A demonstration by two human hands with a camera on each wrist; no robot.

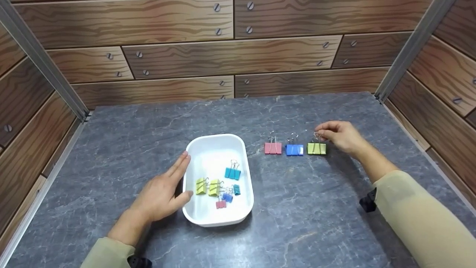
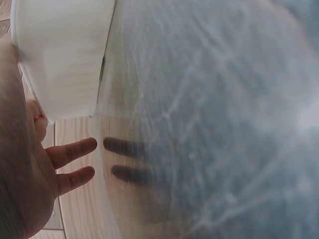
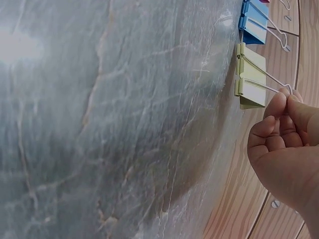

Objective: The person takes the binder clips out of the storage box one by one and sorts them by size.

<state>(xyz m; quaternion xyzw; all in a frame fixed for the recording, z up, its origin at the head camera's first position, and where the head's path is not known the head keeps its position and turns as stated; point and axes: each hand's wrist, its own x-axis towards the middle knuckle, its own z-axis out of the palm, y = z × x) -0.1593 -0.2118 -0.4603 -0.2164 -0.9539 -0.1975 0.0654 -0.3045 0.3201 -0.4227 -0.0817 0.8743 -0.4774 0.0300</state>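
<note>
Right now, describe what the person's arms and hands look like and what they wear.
Both hands, the left hand and the right hand, are bare, without gloves or rings in view. Each forearm is covered by a pale beige long sleeve. A black wrist strap sits at each cuff.

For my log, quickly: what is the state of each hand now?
Left hand: open, straight fingers resting against the white tray.
Right hand: closed, pinching the wire handle of the green binder clip.
</note>
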